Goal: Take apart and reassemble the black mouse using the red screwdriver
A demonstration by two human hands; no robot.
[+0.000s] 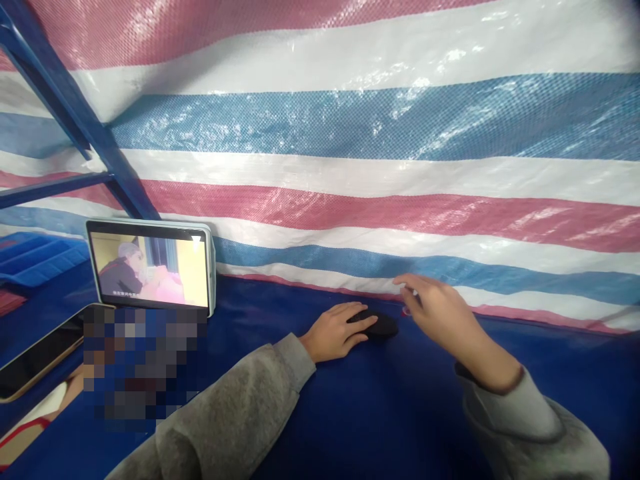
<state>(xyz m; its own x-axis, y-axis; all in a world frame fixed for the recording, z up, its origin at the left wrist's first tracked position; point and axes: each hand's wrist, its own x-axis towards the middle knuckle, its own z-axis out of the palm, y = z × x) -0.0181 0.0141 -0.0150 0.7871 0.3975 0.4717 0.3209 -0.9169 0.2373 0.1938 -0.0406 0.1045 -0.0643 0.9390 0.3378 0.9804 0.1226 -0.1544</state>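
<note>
My left hand [337, 330] rests on the blue table surface [380, 413] with its fingers curled over a small black object [383, 325]. Just right of it, my right hand [440, 310] hovers above the surface, fingers bent and pinched near a tiny reddish thing [406, 311] I cannot make out. Both arms wear grey sleeves.
A striped red, white and blue tarp [350, 153] hangs behind the table. A tablet [153, 267] playing a video leans at the left, beside blue metal frame bars [75, 113]. A dark phone [40, 357] lies at the left edge, with blue trays [35, 257] behind.
</note>
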